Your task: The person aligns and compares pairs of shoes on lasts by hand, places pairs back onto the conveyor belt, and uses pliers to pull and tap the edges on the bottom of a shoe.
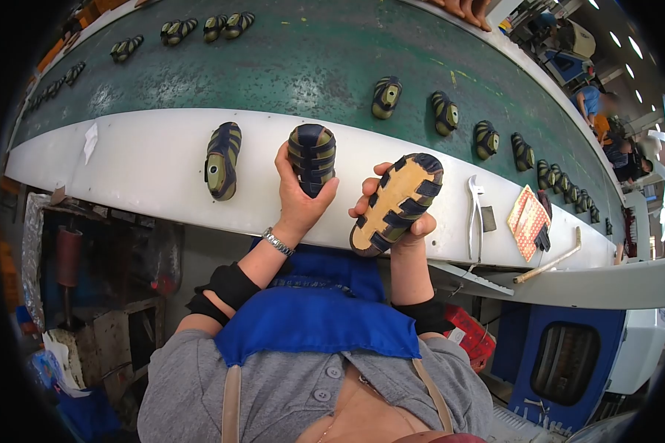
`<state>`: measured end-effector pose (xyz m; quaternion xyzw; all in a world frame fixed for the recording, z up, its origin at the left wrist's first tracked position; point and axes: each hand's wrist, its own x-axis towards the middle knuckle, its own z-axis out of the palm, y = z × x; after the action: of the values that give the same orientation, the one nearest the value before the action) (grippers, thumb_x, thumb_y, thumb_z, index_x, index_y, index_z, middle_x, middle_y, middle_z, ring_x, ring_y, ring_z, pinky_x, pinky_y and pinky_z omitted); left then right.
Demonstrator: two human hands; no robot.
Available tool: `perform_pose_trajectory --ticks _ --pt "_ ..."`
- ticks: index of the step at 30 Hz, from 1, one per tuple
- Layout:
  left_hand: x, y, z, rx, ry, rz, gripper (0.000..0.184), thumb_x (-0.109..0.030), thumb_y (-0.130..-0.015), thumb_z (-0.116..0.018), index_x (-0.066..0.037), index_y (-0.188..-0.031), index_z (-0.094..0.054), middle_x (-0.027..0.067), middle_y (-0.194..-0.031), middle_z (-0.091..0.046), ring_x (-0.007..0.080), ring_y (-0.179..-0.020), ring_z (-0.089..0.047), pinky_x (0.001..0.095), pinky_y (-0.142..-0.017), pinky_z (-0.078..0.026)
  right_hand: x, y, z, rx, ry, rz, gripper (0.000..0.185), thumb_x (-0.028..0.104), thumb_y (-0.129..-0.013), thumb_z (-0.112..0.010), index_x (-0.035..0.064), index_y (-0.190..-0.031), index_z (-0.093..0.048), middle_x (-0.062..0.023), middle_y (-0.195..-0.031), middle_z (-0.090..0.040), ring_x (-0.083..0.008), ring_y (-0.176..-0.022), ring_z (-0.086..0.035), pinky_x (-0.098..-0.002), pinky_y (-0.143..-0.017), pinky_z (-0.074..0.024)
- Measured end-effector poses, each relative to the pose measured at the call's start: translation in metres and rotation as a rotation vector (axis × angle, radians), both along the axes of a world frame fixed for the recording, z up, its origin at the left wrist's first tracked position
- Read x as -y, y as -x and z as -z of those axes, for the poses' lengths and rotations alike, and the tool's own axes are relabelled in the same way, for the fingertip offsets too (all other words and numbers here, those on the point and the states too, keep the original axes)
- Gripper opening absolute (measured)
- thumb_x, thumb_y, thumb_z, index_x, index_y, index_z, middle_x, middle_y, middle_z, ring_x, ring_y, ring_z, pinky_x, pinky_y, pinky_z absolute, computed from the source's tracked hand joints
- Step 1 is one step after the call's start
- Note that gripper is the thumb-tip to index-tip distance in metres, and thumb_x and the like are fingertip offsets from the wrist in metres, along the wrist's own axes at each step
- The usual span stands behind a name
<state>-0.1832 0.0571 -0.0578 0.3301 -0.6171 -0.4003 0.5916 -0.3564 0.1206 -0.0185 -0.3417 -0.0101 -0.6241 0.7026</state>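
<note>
Upper left of frame: paired sandals (179, 31) seen on the green surface (325, 70), stage of work not readable at that size. Far left of the white bench (166, 151), a paper scrap (90, 142) is seen, with bare white surface between it and the standing sandal (223, 164), which is held by neither hand; its straps look fully in place. Just right of it, the strapped sandal (312, 156) is gripped by the left hand (304, 203), thumb on one side and fingers on the other; upper looks assembled, underside hidden. Centre-right, the upturned sandal (397, 201) is gripped by the right hand (410, 221), fingers and thumb around its edges; strap ends are seen folded onto the tan base, no outsole fitted, so the upper is judged shaped and the underside unfinished. The near bench edge runs just below both held sandals; lifting room is judged good, as nothing is seen between the two. Rightward movement is judged tighter: pliers (475, 218), a small dark block (488, 219), a dotted red sheet (527, 223) and a stick (548, 258) are laid there, the last at the near edge.
</note>
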Motion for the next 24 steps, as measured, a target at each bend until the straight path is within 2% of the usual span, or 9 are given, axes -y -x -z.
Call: perform_pose_trajectory --ticks 7,10,12,14,17,20,22,23,24 --pt "-0.001 0.002 0.000 -0.032 -0.032 0.025 0.091 -0.010 -0.076 -0.078 -0.004 -0.146 -0.020 0.0155 -0.127 -0.049 0.0230 -0.111 -0.057 0.0361 -0.094 -0.049 -0.006 0.005 -0.002 -0.100 -0.018 -0.006 0.099 0.018 -0.055 -0.078 -0.0069 -0.141 -0.035 -0.0248 -0.119 -0.060 -0.0409 -0.101 -0.068 -0.0508 -0.089 -0.0569" --pt "0.000 0.003 0.003 -0.003 0.026 -0.014 0.093 -0.010 -0.075 -0.078 -0.004 -0.147 -0.020 0.0161 -0.127 -0.050 0.0240 -0.111 -0.058 0.0366 -0.094 -0.049 -0.009 0.013 -0.023 -0.356 -0.055 0.216 0.099 0.017 -0.054 -0.079 -0.0071 -0.140 -0.036 -0.0232 -0.119 -0.061 -0.0379 -0.101 -0.068 -0.0477 -0.088 -0.0575" --pt "-0.003 0.006 0.004 0.040 0.060 -0.059 0.096 -0.012 -0.073 -0.080 -0.002 -0.147 -0.019 0.0193 -0.130 -0.047 0.0277 -0.115 -0.055 0.0389 -0.097 -0.047 -0.013 0.019 -0.044 -0.545 -0.123 0.474 0.097 0.016 -0.057 -0.081 -0.0070 -0.140 -0.038 -0.0204 -0.117 -0.061 -0.0319 -0.101 -0.068 -0.0445 -0.087 -0.0576" --pt "-0.006 0.009 0.000 0.129 0.138 -0.101 0.098 -0.012 -0.074 -0.080 -0.003 -0.147 -0.015 0.0167 -0.131 -0.045 0.0238 -0.117 -0.053 0.0373 -0.099 -0.045 -0.021 0.024 -0.063 -0.690 -0.109 0.812 0.089 0.013 -0.061 -0.080 -0.0057 -0.139 -0.041 -0.0162 -0.117 -0.061 -0.0273 -0.104 -0.066 -0.0401 -0.093 -0.0535" --pt "-0.007 0.008 -0.001 0.176 0.160 -0.087 0.104 -0.013 -0.072 -0.081 -0.001 -0.147 -0.010 0.0193 -0.134 -0.042 0.0263 -0.119 -0.052 0.0389 -0.102 -0.043 -0.030 0.028 -0.083 -0.700 0.000 1.184 0.087 0.005 -0.065 -0.075 -0.0006 -0.143 -0.036 -0.0155 -0.122 -0.059 -0.0265 -0.107 -0.064 -0.0407 -0.098 -0.0503" --pt "-0.008 0.009 0.002 0.221 0.181 -0.102 0.104 -0.013 -0.072 -0.080 -0.001 -0.147 -0.009 0.0208 -0.133 -0.042 0.0273 -0.119 -0.052 0.0396 -0.102 -0.044 -0.023 0.027 -0.069 -0.736 0.088 1.483 0.086 0.007 -0.068 -0.077 0.0014 -0.143 -0.035 -0.0153 -0.126 -0.054 -0.0253 -0.112 -0.059 -0.0380 -0.098 -0.0491" --pt "-0.009 0.009 0.002 0.265 0.212 -0.122 0.104 -0.012 -0.072 -0.080 -0.001 -0.147 -0.009 0.0217 -0.133 -0.042 0.0285 -0.119 -0.052 0.0403 -0.101 -0.044 -0.011 0.042 -0.023 -1.113 -0.120 1.422 0.082 0.012 -0.068 -0.080 0.0008 -0.139 -0.039 -0.0150 -0.122 -0.054 -0.0237 -0.109 -0.058 -0.0348 -0.096 -0.0482" --pt "-0.010 0.010 0.003 0.269 0.206 -0.110 0.104 -0.012 -0.072 -0.080 -0.001 -0.147 -0.009 0.0218 -0.133 -0.042 0.0289 -0.119 -0.052 0.0406 -0.101 -0.044 -0.004 0.045 0.003 -1.410 -0.220 1.393 0.077 0.016 -0.069 -0.081 -0.0001 -0.134 -0.043 -0.0145 -0.120 -0.053 -0.0226 -0.106 -0.057 -0.0330 -0.092 -0.0476" --pt "-0.010 0.010 0.003 0.270 0.199 -0.098 0.104 -0.012 -0.072 -0.080 -0.001 -0.147 -0.010 0.0219 -0.133 -0.042 0.0293 -0.119 -0.052 0.0409 -0.101 -0.044 -0.005 0.042 0.006 -1.350 -0.247 1.377 0.072 0.018 -0.070 -0.080 -0.0010 -0.130 -0.046 -0.0138 -0.117 -0.055 -0.0222 -0.102 -0.058 -0.0340 -0.091 -0.0474"
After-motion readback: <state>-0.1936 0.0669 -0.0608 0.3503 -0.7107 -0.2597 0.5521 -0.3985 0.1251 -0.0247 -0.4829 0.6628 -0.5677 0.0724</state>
